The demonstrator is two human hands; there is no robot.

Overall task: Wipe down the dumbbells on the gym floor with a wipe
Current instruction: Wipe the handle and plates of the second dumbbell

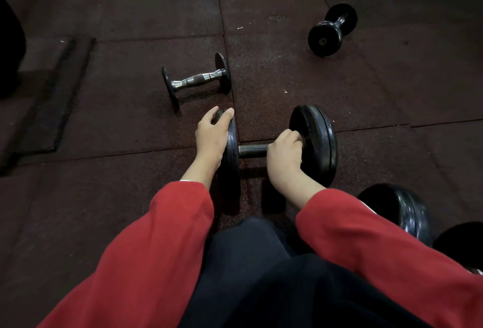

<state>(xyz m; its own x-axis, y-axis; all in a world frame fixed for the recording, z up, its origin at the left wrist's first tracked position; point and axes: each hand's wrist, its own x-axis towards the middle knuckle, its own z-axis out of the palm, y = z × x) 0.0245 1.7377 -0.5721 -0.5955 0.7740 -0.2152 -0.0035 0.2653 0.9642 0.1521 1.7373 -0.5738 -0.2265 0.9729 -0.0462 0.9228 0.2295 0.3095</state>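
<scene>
A black dumbbell (317, 142) with large round plates lies on the dark rubber floor right in front of me. My left hand (211, 136) grips the top rim of its left plate, fingers curled over the edge. My right hand (283, 156) is curled round the right end of the metal bar, against the inner face of the right plate. No wipe shows in either hand. A smaller dumbbell (197, 80) with a chrome handle lies just beyond the left plate. A third, black dumbbell (332, 29) lies further off at the upper right.
Another black dumbbell plate (400, 210) sits close at the lower right beside my right sleeve. My dark trousers fill the bottom middle. A raised mat edge (65, 92) runs along the left. A large dark object (10, 50) stands at the far left.
</scene>
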